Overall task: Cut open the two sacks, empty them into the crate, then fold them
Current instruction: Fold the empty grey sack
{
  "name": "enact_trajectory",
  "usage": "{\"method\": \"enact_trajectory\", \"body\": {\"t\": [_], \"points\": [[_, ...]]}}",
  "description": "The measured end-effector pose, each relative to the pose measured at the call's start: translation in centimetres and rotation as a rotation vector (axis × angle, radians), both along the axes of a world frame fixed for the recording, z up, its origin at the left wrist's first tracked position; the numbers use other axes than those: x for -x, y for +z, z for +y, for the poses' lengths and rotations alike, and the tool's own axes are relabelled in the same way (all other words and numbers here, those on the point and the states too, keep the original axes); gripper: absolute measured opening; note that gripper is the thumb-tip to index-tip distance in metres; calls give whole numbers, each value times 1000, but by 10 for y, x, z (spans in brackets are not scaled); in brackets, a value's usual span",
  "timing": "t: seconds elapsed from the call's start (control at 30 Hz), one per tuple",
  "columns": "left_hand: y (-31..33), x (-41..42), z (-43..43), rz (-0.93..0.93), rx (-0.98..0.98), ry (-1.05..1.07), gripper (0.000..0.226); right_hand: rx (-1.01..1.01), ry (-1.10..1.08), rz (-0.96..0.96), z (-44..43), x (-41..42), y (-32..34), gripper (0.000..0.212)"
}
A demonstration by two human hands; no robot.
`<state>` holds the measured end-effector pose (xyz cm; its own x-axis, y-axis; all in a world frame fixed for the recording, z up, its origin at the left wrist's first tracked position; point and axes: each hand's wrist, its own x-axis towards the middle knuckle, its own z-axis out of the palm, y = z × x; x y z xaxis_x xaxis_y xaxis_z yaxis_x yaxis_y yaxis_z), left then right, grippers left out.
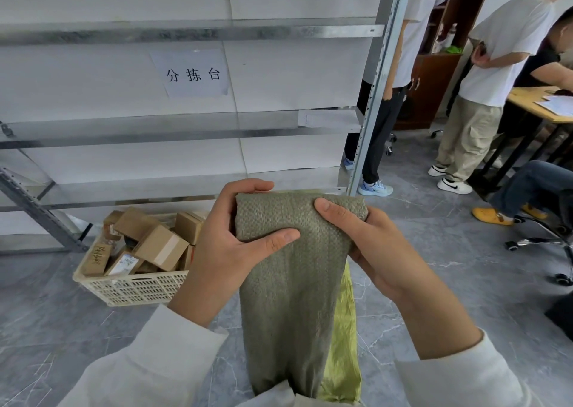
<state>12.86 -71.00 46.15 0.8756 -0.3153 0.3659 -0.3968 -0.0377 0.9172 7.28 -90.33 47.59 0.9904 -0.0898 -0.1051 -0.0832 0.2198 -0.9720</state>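
Observation:
A grey-green woven sack hangs in front of me as a long, narrow folded strip. My left hand grips its top left edge, thumb pressed across the front. My right hand grips the top right corner, thumb on the front face. Behind the strip a yellow-green sack shows along its lower right side. The cream plastic crate stands on the floor to the left, holding several cardboard boxes.
A metal shelf rack backed with white paper stands behind the crate. Three people stand or sit at the right by a wooden table and a wheeled chair. Grey tile floor lies around me.

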Motion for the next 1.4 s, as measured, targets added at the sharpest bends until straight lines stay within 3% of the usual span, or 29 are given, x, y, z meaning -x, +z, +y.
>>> {"method": "enact_trajectory", "body": {"t": [0.27,0.4,0.6,0.77,0.93,1.17,1.27,1.4], "points": [[-4,-1,1,29,47,83,43,24,66,-19,-4,1,-4,56],[-7,-6,3,169,140,95,43,158,115,-209,-6,3,-9,57],[-14,-9,5,325,205,110,57,435,-11,-355,-2,0,-11,49],[-13,-9,12,313,105,49,49,363,-56,-288,1,-4,-14,36],[-10,-8,16,83,-10,-12,63,99,-57,-196,2,-5,-10,35],[-7,-8,20,-36,8,-23,51,39,31,-157,3,-8,-9,32],[-9,-11,19,44,63,14,41,42,69,-208,4,-9,-13,41],[-13,-10,21,141,150,20,34,222,100,-336,3,-8,-15,71]]}}
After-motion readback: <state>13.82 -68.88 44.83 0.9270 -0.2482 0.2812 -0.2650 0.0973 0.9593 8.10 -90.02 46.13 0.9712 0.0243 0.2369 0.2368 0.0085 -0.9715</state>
